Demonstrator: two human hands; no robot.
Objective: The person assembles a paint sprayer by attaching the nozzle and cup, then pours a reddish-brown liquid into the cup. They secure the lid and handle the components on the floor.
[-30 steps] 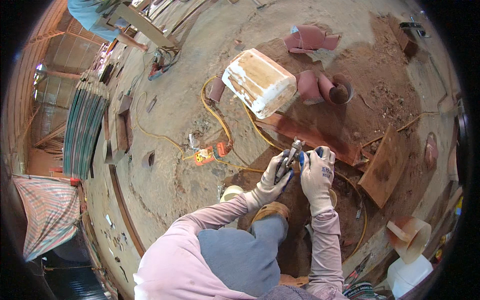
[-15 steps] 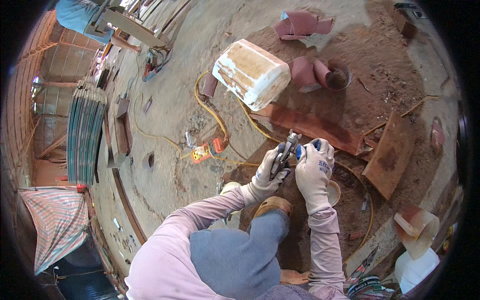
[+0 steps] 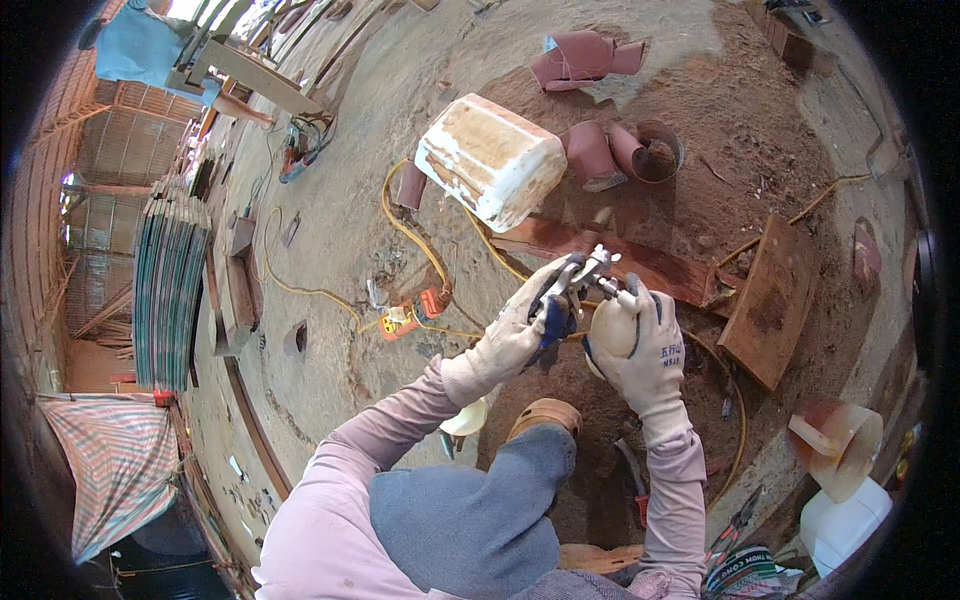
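Note:
My left hand [image 3: 515, 325], in a pale knit glove with dark blue palm, is closed around a metal spray gun [image 3: 592, 268]. The gun's shiny head points away from me and to the right. My right hand [image 3: 645, 345], gloved alike, curls round a cream, rounded cup [image 3: 613, 330], just right of and below the gun. Its thumb and fingers are close to the gun's metal end; whether they touch it I cannot tell. The glove hides part of the cup. Another cream, rounded piece [image 3: 465, 416] shows beside my left forearm, near my knee.
A stained white jerrycan [image 3: 490, 160] lies ahead, near broken reddish pipe pieces [image 3: 600, 155]. A yellow hose [image 3: 410, 210] loops over the ground past an orange tool [image 3: 410, 315]. Reddish boards [image 3: 765, 310] lie at right. A person in blue [image 3: 140, 50] is at far left.
The cream cup has come from behind my right wrist to the left, up near the spray gun. My right fingers have spread around it. The gun has turned in my left hand.

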